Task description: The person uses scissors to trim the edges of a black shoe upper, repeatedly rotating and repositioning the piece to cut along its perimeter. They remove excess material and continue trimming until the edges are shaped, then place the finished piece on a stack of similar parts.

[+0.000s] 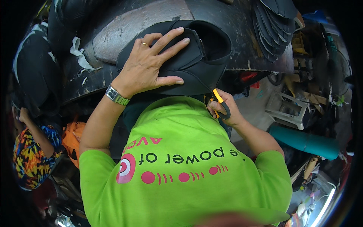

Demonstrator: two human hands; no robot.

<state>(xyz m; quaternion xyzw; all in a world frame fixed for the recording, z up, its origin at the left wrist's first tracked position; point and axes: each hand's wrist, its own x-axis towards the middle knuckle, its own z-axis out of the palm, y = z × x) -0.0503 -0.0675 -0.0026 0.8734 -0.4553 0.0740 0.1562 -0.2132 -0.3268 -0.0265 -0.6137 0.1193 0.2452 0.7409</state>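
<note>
My left hand (151, 62) lies spread over a black stitched cover (170, 85), with its fingers stretched across the top and the thumb apart. The cover has curved seams and a hollow opening at its right end; its exact kind I cannot tell. At the lower right edge of this piece, my right hand (227, 108) grips a pair of yellow-and-black scissors (224, 106). Their blades point up at the cover's edge and are mostly hidden, so whether they touch the material is unclear.
Under the cover is a dark, worn table (242, 34). A white scrap (80, 55) lies at its left, and stacked black pieces (273, 30) sit far right. A grey plastic stool (286, 108) and a teal roll (306, 142) are at right. Another person's hand (24, 114) shows at far left.
</note>
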